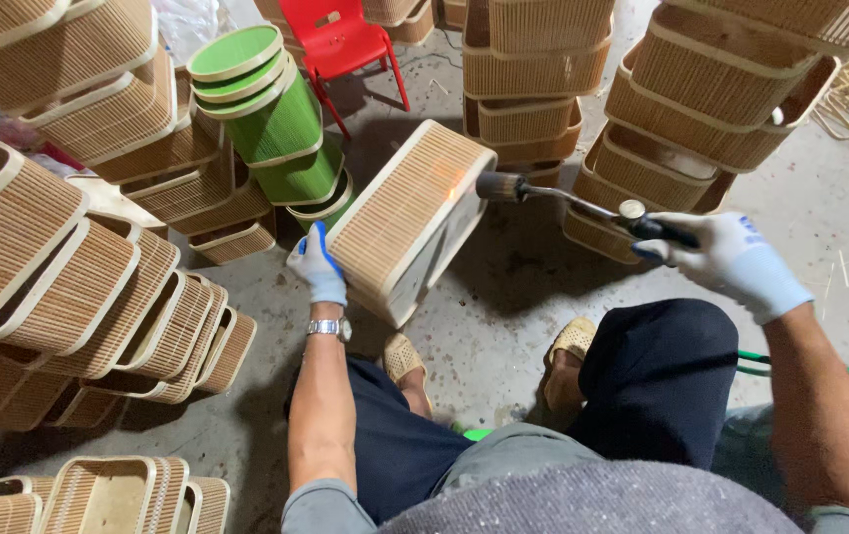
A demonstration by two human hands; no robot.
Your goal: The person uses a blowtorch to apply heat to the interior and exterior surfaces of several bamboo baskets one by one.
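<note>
Left hand (316, 265) clenched on tilted woven basket (406, 216), held above the floor (503, 297) with long axis slanting up-right; right hand (731, 259) grasping torch (582, 203), nozzle aimed left, just beside the basket's upper corner.

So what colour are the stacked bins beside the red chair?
Green, with lighter green rims, clearest in the head view, left of the red chair.

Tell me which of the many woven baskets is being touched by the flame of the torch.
The tan basket held up by the left hand. The torch in the right hand points at its upper corner; all other baskets sit in stacks.
</note>
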